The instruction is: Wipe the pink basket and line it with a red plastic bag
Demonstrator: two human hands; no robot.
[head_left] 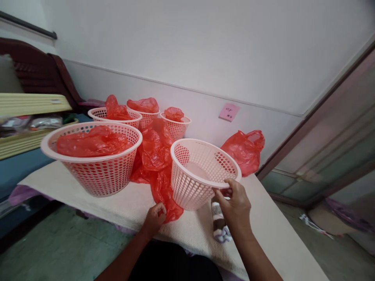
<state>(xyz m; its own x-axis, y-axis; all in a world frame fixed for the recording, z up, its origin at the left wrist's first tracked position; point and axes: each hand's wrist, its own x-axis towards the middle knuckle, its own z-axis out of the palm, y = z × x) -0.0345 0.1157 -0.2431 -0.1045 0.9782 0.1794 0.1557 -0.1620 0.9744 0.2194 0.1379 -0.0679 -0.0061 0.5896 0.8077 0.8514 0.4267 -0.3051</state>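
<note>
fingers of the right hand [234, 207] are closed over the near rim of the empty basket [202, 171]; fingers of the left hand [154, 218] are pinched shut on the red plastic bag [161, 187].

basket is tilted, mouth facing up and toward the camera, directly ahead of the right hand. bag trails up and away from the left hand, just left of the basket and touching it. both rest on a cream cloth [88, 203] over a low surface, beside a filled basket [93, 156], near a white wall [205, 47].
</note>
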